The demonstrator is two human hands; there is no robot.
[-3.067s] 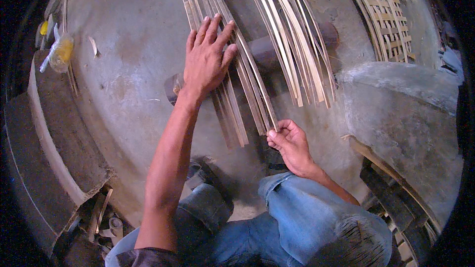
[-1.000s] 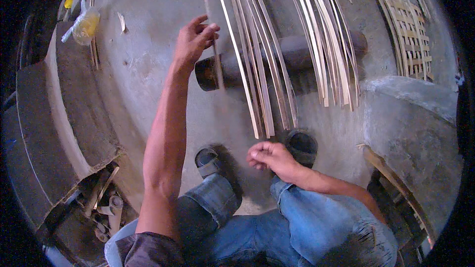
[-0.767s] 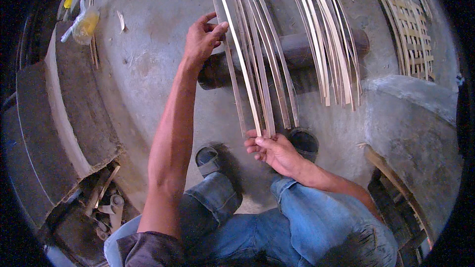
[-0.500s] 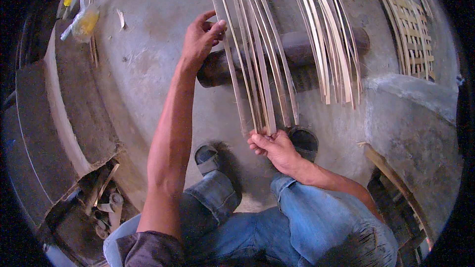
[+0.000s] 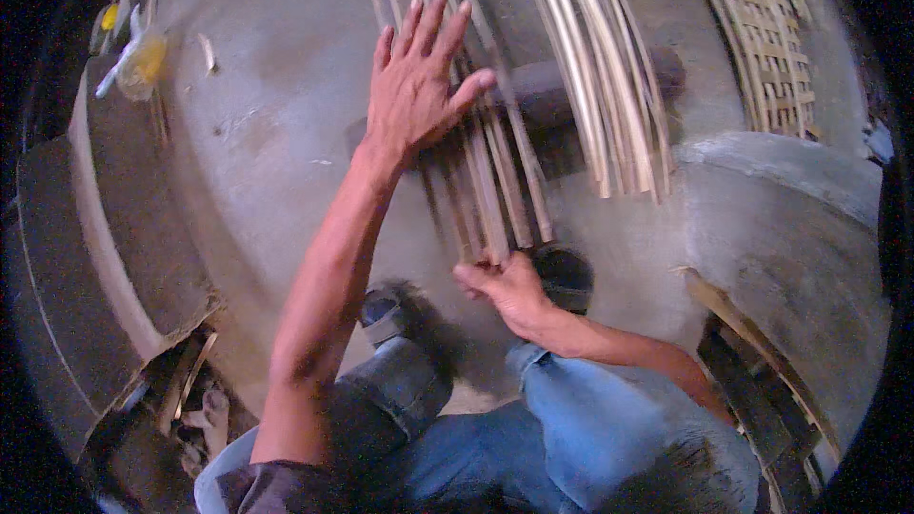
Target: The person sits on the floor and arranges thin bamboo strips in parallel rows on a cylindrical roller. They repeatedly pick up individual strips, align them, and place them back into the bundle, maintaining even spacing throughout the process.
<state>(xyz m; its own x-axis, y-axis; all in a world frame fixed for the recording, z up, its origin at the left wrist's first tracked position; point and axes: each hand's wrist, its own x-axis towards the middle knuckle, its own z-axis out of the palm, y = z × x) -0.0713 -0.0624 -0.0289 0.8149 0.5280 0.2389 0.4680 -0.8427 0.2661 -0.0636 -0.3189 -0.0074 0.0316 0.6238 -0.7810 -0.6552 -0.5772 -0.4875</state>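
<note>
1. Fingers of our left hand point(image 5: 416, 95) are spread wide apart and laid flat on the near bundle of bamboo strips point(image 5: 495, 186), clamped on nothing, just pressing down on top.
2. Fingers of our right hand point(image 5: 505, 287) are curled together at the near ends of those same bamboo strips; the tips seem pinched on the strip ends, though blur keeps us from telling how many strips they hold.
3. Those bamboo strips run from our right fingers up and away beneath our left palm, fanning slightly as they go.
4. Under our left fingers, crossing below the strips, lies a dark log point(image 5: 571, 90) on the concrete floor point(image 5: 276, 133).
5. Just to the right of our left fingers, a second, paler sheaf of bamboo strips point(image 5: 595, 57) rests over the same log, apart from the hand.
6. Far to the right of both hands lies a piece of woven bamboo lattice point(image 5: 766, 48).
7. Far to the left of our left fingers sits a yellow plastic bottle point(image 5: 143, 62) by the wall edge.
8. Below our right fingers are our blue jeans point(image 5: 609, 419) and a dark sandal point(image 5: 564, 276); the other sandal point(image 5: 386, 309) lies to the left of that hand.
</note>
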